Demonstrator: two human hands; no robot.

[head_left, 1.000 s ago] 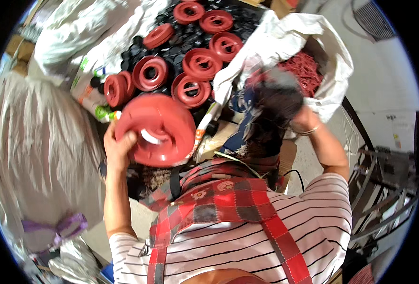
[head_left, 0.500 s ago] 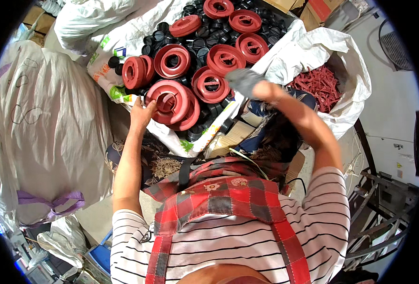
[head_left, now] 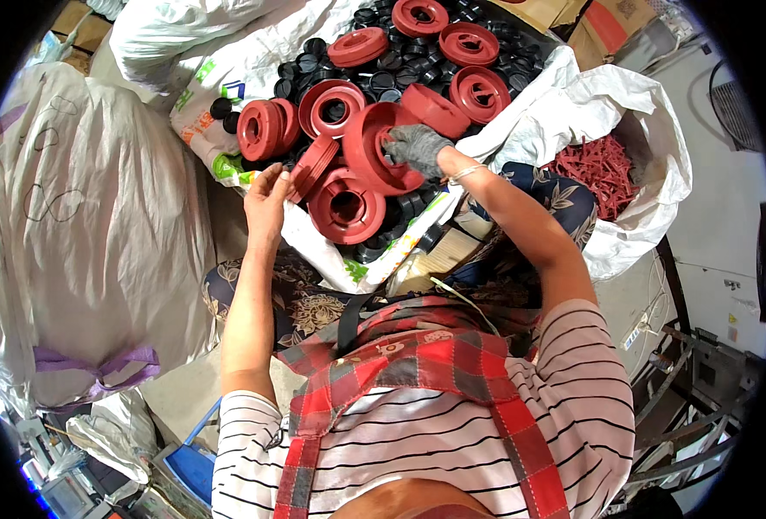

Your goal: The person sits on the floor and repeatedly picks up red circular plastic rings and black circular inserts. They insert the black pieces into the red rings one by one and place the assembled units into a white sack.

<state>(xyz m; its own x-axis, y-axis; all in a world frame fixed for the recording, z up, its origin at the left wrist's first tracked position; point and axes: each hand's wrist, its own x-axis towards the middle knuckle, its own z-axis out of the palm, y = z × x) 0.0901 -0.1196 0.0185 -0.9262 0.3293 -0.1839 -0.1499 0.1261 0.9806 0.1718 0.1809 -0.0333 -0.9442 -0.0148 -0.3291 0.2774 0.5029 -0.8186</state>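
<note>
My bare left hand (head_left: 267, 201) pinches the edge of a tilted red plastic ring part (head_left: 315, 166) at the near left of the heap. In a grey glove, my right hand (head_left: 419, 149) grips the right side of a larger red ring part (head_left: 367, 143), tipped up on its edge. The right fingertips are partly hidden inside that ring. Just below these two, another red ring part (head_left: 368, 216) lies with its round opening upward. Several more red rings surround them, such as one (head_left: 331, 89) behind, all resting on many small black caps (head_left: 389, 60).
The heap lies on an opened white sack (head_left: 301, 238). To the right, a white sack (head_left: 673, 143) holds thin red plastic scraps (head_left: 595, 173). A large stuffed white sack (head_left: 98, 251) stands at left. Cardboard boxes (head_left: 612, 35) are at the back, and a metal frame (head_left: 686, 415) at lower right.
My left hand has tipped up the red ring part it was touching, uncovering the one below. My right hand, blurred earlier, has moved left and now holds a raised ring.
</note>
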